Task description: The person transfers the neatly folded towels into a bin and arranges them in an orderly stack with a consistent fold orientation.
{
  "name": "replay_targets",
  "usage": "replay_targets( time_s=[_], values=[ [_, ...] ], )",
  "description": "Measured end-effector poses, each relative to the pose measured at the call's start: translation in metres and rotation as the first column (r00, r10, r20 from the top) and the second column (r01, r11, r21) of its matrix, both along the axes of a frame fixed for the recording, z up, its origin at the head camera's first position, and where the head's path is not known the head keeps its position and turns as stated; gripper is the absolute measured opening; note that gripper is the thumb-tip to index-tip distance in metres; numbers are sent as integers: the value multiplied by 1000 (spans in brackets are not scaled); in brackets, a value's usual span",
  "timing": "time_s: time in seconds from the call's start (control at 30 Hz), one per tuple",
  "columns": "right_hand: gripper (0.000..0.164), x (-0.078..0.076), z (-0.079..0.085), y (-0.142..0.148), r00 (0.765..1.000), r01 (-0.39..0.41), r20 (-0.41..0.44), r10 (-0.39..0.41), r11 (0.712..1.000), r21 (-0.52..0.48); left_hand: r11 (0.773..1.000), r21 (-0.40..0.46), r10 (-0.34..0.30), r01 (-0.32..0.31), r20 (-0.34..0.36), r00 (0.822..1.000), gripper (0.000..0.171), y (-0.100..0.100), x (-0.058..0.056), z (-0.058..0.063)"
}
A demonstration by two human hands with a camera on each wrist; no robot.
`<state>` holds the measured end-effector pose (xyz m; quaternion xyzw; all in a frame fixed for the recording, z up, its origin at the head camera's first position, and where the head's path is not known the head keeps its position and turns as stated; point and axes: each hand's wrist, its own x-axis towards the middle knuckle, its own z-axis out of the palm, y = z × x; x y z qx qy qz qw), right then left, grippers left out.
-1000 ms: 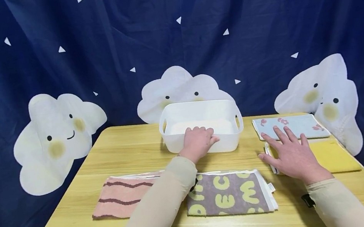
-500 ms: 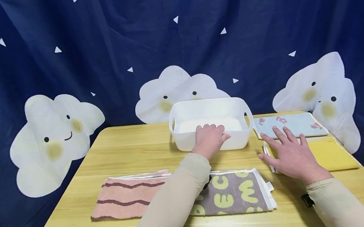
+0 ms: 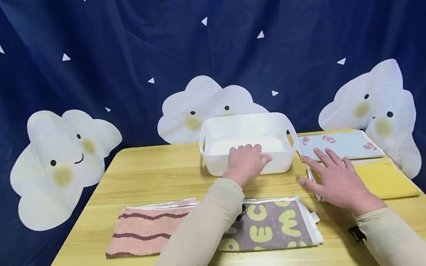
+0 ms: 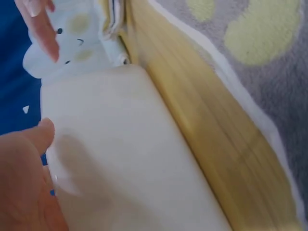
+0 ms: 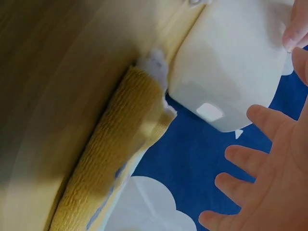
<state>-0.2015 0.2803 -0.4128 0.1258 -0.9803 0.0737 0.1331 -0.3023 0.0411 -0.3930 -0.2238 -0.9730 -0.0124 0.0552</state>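
since a second ago, white basket (image 3: 213, 165) and left hand (image 3: 245, 164) have shifted together to the right, so the basket now stands just beside the blue towel (image 3: 341, 146).
leftmost on the table (image 3: 141, 175) lies a folded pink striped towel (image 3: 141, 231). the left arm reaches forward on a slant, passing over this towel's right end and part of the purple lettered towel (image 3: 269, 227). its hand grips the basket's near rim, fingers curled over the inside, thumb against the outer wall. the basket sits upright at the far side of the table.
farther right, the right arm reaches forward and inward. the right hand (image 3: 340, 181) is spread, palm down, fingers apart and holding nothing, over the left end of the folded yellow towel (image 3: 389, 178); its fingertips point toward the blue one behind.
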Motion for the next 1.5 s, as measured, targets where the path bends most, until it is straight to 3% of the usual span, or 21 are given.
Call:
replay_targets(
  time_s=[0.13,0.3,0.5,0.7,0.87,1.03,1.23,1.5],
  values=[
    [70,1,4,-6,1000,-26,10,27,999,-44,992,112,-59,58,5,998,60,-17,8,11],
    [67,2,9,-11,996,-41,76,51,991,-127,974,183,-132,135,-26,991,59,-48,29,27],
    [47,2,12,-15,969,-70,215,120,972,-225,961,242,-130,133,-28,991,57,-90,55,32],
    [37,2,7,-16,924,-21,370,96,979,-201,970,234,-97,68,116,989,55,-127,70,16],
    [25,7,2,-18,890,21,453,62,984,-176,982,188,-35,-6,216,976,52,-143,79,-2],
    [23,9,-8,-23,866,70,500,26,983,-172,988,152,-2,-41,269,963,43,-145,85,-20],
    [34,9,-17,-32,862,94,507,-25,990,-110,989,142,7,-50,287,958,53,-143,90,-36],
    [27,12,-15,-42,837,97,547,5,983,-157,986,163,-7,-43,299,954,52,-138,93,-41]
  ],
)
